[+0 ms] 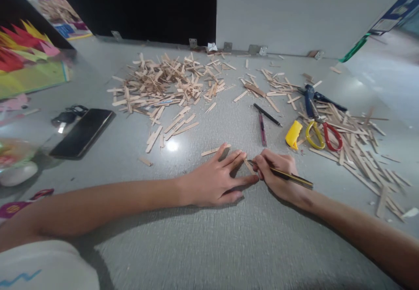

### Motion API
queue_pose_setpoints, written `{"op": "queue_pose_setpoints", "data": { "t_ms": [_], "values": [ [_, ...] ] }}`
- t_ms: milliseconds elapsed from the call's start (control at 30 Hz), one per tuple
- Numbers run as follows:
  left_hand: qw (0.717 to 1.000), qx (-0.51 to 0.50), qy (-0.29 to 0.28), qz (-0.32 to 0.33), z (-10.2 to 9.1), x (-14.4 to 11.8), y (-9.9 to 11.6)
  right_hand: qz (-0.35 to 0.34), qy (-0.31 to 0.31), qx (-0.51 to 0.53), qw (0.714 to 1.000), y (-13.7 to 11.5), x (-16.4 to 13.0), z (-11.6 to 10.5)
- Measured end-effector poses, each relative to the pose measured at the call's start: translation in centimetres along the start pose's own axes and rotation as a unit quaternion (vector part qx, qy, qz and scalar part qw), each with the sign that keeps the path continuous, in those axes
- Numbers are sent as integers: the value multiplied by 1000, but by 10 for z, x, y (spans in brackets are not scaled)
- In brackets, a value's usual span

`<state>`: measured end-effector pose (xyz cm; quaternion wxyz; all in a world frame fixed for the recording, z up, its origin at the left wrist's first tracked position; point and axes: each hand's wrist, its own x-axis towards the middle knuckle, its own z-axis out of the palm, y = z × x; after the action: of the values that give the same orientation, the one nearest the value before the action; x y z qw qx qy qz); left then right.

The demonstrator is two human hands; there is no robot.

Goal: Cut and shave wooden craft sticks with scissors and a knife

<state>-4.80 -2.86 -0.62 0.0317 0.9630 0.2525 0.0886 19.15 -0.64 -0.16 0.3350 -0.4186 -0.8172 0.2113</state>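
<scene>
My left hand (222, 178) lies with fingers spread on the grey table, its fingertips pressing a short wooden craft stick (248, 166) to the surface. In my right hand (278, 170) is a black and yellow pencil (291, 177), its tip at that stick. Just past my left thumb and fingers lies another craft stick (211, 151) with small marks on it. A purple cutter knife (262, 130) and a black pen (267, 114) rest on the table beyond my right hand.
A big heap of craft sticks (163, 80) lies at the back; more sticks (363, 150) spread on the right around yellow and red-handled pliers (316, 135) and a yellow cutter (293, 135). At left are a phone (83, 132) and a flame-coloured paper craft (26, 58). Panels (294, 15) stand behind.
</scene>
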Motion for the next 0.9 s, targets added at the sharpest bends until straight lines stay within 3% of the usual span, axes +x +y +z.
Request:
{"op": "queue_pose_setpoints", "data": {
  "t_ms": [367,900],
  "values": [
    [1000,8,16,10,-1,0,1,4,-3,-7,1000,5,-1,6],
    [999,-35,9,-7,2,-1,1,-122,-47,-31,991,-5,5,-1]
  ]
}}
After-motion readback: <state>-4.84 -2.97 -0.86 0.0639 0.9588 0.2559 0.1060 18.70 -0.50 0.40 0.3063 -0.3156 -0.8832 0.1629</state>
